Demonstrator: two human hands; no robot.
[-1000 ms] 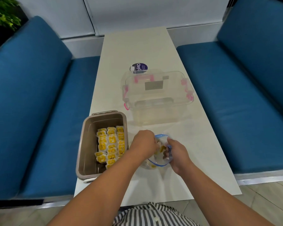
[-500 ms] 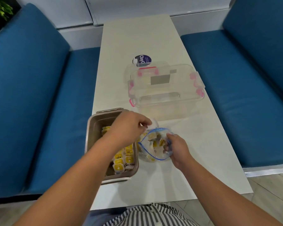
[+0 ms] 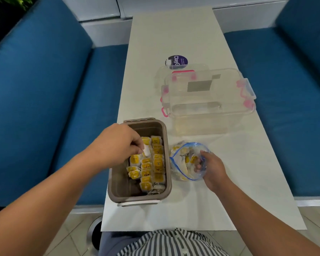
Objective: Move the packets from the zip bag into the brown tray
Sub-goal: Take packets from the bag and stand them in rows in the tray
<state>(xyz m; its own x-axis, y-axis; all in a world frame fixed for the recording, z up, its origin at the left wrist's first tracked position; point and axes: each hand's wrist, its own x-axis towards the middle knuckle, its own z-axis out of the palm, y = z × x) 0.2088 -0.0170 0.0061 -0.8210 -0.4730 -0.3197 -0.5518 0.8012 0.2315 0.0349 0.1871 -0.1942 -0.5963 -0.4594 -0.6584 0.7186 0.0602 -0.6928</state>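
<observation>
Left hand (image 3: 118,145) pinches a white packet (image 3: 146,150) over the brown tray (image 3: 118,182), seemingly to place it; right hand (image 3: 213,171) grips the zip bag (image 3: 181,163) just beside, so its mouth gapes.

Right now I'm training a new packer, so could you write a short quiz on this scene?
1. True or false: the zip bag is empty.
2. The left hand pinches: A) a white packet over the brown tray; B) a spoon; C) nothing.
3. Which hand holds the zip bag's mouth?
Key: 1 false, yellow packets show inside; 2 A; 3 the right hand.
</observation>
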